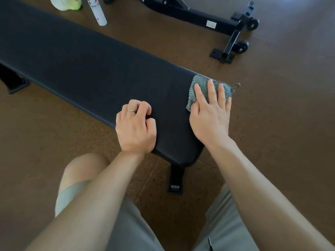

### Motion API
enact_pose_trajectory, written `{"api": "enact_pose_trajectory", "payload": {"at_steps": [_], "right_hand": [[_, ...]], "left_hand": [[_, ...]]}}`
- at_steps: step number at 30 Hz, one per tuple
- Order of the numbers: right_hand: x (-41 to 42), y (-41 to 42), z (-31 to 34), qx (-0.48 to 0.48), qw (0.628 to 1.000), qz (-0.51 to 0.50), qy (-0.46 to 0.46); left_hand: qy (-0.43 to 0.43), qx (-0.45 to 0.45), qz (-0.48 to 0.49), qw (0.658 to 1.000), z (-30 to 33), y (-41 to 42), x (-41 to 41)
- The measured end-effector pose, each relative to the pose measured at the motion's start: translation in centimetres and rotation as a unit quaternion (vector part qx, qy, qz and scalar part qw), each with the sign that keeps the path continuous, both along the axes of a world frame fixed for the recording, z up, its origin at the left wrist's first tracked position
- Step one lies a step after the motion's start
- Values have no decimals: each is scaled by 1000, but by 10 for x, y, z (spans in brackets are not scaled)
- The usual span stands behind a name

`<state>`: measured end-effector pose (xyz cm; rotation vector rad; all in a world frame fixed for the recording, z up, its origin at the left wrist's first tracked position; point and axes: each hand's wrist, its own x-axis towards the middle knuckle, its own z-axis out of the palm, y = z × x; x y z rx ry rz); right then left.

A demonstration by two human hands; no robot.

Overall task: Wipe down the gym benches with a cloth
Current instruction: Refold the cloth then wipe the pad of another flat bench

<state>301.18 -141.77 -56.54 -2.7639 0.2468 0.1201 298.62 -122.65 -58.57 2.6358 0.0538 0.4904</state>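
A long black padded gym bench (81, 64) runs from the upper left to the lower middle of the head view. At its near right corner lies a folded grey-green cloth (201, 84). My right hand (210, 113) presses flat on the cloth, fingers spread over it. My left hand (136, 127) rests on the bench's near edge with its fingers curled in and a ring on one finger; it holds nothing.
A white spray bottle (97, 12) and a yellow-green and white cloth bundle (66, 3) lie on the brown floor beyond the bench. A second bench's black frame (226, 26) with wheels stands at the upper right. My knees are below the bench end.
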Motion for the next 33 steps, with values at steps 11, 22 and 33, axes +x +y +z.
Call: {"api": "enact_pose_trajectory", "payload": {"at_steps": [11,22,33], "right_hand": [[-107,76,-10,-32,996,-66,-44],[-110,127,4,-86,992,-92,5],[7,87,11,-77,991,-101,33]], "left_hand": [[7,-4,-72,997,-2,10,1],[-24,134,-286,949,15,84,61],[12,62,-309,949,14,91,72]]}}
